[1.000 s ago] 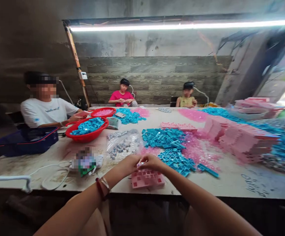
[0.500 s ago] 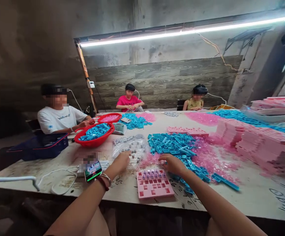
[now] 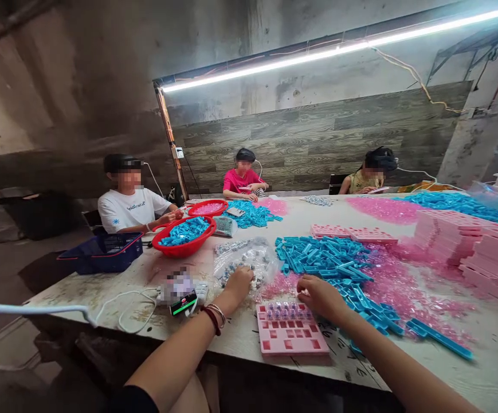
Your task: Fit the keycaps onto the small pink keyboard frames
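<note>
A pink tray point(image 3: 292, 346) with square and oblong holes lies near the table's front edge, with small clear pieces point(image 3: 285, 311) set in its far rows. My left hand point(image 3: 239, 285) reaches over a clear plastic bag point(image 3: 270, 258) on which small grey parts point(image 3: 231, 268) are spread. Its fingers point down and curl together; whatever is between them is hidden. My right hand point(image 3: 320, 295) hovers by the tray's far right corner, thumb and fingers closed in a pinch. Anything in that pinch is too small to make out.
Blue plastic strips point(image 3: 321, 255) and clear pink pieces point(image 3: 407, 281) are heaped to the right, before stacked pink trays point(image 3: 450, 229). Red baskets point(image 3: 184, 248), a navy basket point(image 3: 102, 261) and a phone point(image 3: 184, 304) with cables stand left. Three people sit across the table.
The view has swung left, so things sit further right in the picture. My left hand stays over the bag's grey parts; my right-hand fingers have curled in closer by the tray.
</note>
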A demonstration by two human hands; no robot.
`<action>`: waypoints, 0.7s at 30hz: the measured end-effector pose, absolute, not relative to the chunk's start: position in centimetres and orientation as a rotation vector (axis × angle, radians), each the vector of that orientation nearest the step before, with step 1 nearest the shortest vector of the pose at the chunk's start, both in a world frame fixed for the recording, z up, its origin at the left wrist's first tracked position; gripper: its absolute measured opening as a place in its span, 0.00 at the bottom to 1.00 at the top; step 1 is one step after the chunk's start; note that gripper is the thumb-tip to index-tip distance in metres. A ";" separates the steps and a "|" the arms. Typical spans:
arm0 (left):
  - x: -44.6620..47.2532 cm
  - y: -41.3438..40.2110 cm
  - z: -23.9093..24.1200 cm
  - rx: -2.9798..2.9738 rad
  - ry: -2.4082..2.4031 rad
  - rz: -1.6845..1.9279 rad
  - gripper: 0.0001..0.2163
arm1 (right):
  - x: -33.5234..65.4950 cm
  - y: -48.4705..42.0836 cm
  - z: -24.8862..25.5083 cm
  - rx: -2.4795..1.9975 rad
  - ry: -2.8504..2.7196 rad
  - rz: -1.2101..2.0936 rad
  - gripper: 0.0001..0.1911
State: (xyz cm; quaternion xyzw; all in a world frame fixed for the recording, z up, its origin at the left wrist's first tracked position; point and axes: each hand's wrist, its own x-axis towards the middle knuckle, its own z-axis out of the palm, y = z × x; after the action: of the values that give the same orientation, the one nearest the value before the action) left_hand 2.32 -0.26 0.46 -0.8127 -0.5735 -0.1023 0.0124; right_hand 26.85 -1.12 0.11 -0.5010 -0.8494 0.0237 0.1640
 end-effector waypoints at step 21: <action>1.5 1.5 -0.9 -2.713 -1.705 -0.606 0.11 | 21.7 -5.3 1.1 -1.068 -2.206 0.336 0.12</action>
State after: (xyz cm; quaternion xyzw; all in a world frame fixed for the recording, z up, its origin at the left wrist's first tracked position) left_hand 1.52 1.52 -0.87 -0.8305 -0.5219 -0.1855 -0.0597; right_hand 21.74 -5.28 1.11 -0.4078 -0.8425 0.1285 0.3277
